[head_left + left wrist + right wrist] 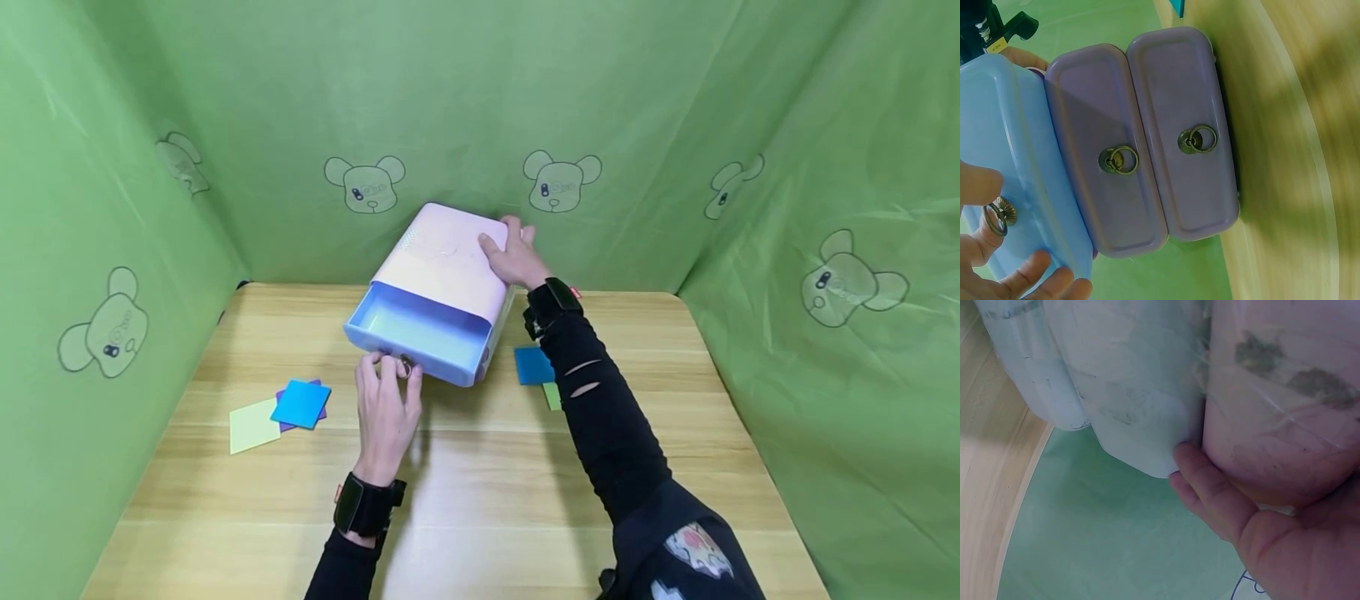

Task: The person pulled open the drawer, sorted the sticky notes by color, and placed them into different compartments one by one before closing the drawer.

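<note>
A small drawer cabinet with a pink top stands toward the back of the wooden table. Its top blue drawer is pulled out, and the inside looks bare. My left hand is at that drawer's front, thumb and a finger pinching its brass ring pull. Below it, two purple drawers with ring pulls of their own are closed. My right hand grips the cabinet's back right corner, thumb on the top. In the right wrist view, its fingers reach around the back edge.
Left of the cabinet lie a pale green square, a blue square and a purple square, overlapping. Another blue square and a green one lie partly under my right forearm. Green curtains enclose the table.
</note>
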Action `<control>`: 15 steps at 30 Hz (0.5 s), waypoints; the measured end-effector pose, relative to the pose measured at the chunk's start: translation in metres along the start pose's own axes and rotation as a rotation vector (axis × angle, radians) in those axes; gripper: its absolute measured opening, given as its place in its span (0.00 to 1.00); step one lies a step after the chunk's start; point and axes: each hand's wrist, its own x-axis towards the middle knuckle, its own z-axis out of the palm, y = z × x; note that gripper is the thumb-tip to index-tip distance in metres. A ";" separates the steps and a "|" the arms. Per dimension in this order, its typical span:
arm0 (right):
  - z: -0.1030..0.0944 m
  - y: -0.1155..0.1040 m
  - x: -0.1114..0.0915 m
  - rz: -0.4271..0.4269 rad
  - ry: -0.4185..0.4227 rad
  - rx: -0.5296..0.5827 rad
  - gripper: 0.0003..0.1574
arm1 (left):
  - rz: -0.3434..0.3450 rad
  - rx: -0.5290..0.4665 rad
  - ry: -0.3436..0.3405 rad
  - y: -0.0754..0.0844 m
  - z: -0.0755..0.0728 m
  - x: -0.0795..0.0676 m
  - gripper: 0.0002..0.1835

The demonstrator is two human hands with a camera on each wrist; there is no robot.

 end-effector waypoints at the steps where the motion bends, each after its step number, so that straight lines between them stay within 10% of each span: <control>1: 0.000 0.000 0.000 -0.001 0.000 -0.003 0.46 | -0.003 -0.001 0.001 0.000 -0.001 -0.001 0.14; 15: 0.000 -0.002 -0.002 -0.012 0.008 0.018 0.45 | 0.041 -0.004 0.006 -0.006 -0.007 -0.011 0.10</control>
